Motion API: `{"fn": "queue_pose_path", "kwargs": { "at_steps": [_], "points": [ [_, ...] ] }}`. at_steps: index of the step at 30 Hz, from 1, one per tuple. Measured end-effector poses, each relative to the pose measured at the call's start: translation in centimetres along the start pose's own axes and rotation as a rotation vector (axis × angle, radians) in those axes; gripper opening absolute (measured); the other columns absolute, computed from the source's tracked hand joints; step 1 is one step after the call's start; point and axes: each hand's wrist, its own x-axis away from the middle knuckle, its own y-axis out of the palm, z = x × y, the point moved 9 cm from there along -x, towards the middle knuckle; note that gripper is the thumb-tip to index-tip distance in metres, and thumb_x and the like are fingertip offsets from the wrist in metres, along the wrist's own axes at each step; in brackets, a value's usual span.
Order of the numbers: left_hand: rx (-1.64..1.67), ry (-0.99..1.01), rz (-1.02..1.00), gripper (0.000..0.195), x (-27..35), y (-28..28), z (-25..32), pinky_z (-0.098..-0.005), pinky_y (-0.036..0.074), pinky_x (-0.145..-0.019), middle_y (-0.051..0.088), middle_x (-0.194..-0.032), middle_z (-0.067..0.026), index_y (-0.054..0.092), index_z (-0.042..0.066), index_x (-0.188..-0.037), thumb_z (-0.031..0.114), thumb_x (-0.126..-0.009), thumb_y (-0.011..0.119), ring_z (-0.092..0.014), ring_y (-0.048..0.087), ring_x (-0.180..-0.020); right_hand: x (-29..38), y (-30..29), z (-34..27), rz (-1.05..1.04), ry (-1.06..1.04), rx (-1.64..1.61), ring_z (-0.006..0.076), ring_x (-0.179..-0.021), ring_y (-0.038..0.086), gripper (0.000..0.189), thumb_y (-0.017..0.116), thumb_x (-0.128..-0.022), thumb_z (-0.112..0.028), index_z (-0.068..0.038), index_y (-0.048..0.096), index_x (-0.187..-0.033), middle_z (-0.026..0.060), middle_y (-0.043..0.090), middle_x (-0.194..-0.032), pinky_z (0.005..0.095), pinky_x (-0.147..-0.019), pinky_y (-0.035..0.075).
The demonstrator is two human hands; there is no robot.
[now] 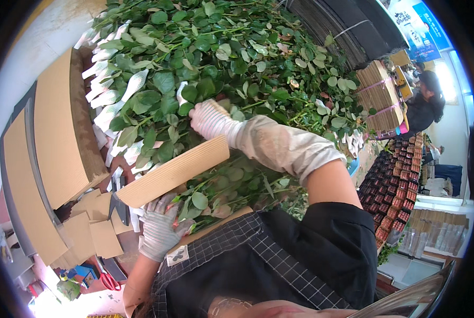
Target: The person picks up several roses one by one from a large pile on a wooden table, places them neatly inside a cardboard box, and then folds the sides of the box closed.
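My left hand (161, 228), in a striped, stained work glove, grips the head end of a rose bunch (217, 198); red petals show between its fingers. A corrugated cardboard sheet (177, 171) stands bent up along the bunch's far side, its near part (221, 223) lying against my apron. My right hand (215, 121), gloved alike under a dirty pale sleeve cover, reaches into a big heap of leafy rose stems (221, 51). Leaves hide its fingertips, so its grip is unclear. White foam-net sleeves (135, 84) cover many rose heads at the heap's left.
Cardboard sheets (58, 131) are stacked at left, near a black tool (119, 202) and cut cardboard pieces (105, 238). Red-handled scissors (109, 280) lie lower left. Bundled cardboard (380, 95) stands right, with a person (425, 103) beyond. Rows of packed bunches (396, 190) cover the right side.
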Motion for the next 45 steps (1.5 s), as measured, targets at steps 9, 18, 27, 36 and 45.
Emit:
{"fn": "queue_pose_path", "kwargs": {
  "at_steps": [9, 18, 27, 36, 45],
  "points": [
    [0.008, 0.010, 0.041, 0.050, -0.1, -0.1, -0.1, -0.0452, 0.034, -0.095, 0.052, -0.117, -0.0134, 0.062, 0.006, -0.101, 0.040, -0.065, 0.072, -0.035, 0.045, -0.109, 19.5, -14.1, 18.1, 1.264, 0.540, -0.834, 0.0146, -0.075, 0.058, 0.032, 0.060, -0.076, 0.001, -0.008, 0.057, -0.106, 0.0099, 0.059, -0.099, 0.0256, -0.058, 0.051],
    [0.842, 0.082, 0.414, 0.078, 0.1, -6.8, 1.4, -0.0388, 0.043, -0.091, 0.053, -0.115, -0.0129, 0.043, 0.004, -0.122, 0.042, -0.063, 0.079, -0.029, 0.052, -0.106, 19.3, -24.4, 4.0, 1.044, -0.079, -0.805, 0.0244, -0.086, 0.061, 0.030, 0.055, -0.084, -0.014, -0.004, 0.054, -0.112, 0.0110, 0.061, -0.103, 0.0359, -0.072, 0.051],
    [1.910, 0.105, 0.686, 0.081, -1.7, -10.4, 2.4, -0.0361, 0.046, -0.086, 0.058, -0.105, -0.0124, 0.054, 0.000, -0.108, 0.073, -0.081, 0.031, -0.022, 0.058, -0.093, 14.1, -23.0, -9.2, 0.743, -0.365, -0.151, 0.0227, -0.080, 0.060, 0.063, 0.074, -0.055, -0.021, -0.018, 0.057, -0.116, 0.0018, 0.061, -0.099, 0.0364, -0.064, 0.048],
    [0.542, -0.142, 1.583, 0.030, 12.4, -17.5, -7.2, -0.0361, 0.043, -0.087, 0.059, -0.107, -0.0146, 0.055, 0.000, -0.107, 0.014, -0.082, 0.062, -0.024, 0.056, -0.102, 19.4, -24.2, -4.0, 0.899, -0.095, 0.196, 0.0286, -0.093, 0.058, 0.025, 0.062, -0.068, -0.007, -0.003, 0.062, -0.092, 0.0145, 0.059, -0.102, 0.0363, -0.075, 0.047],
    [-0.117, 0.002, 0.379, 0.040, 2.2, -1.4, -1.7, -0.0415, 0.035, -0.094, 0.055, -0.115, -0.0071, 0.061, 0.013, -0.105, 0.038, -0.074, 0.063, -0.023, 0.047, -0.113, 11.6, -10.0, -11.5, 0.437, -0.208, 0.023, 0.0170, -0.069, 0.055, 0.043, 0.051, -0.077, -0.012, -0.015, 0.051, -0.120, -0.0005, 0.054, -0.087, 0.0329, -0.061, 0.047]
  ]
}}
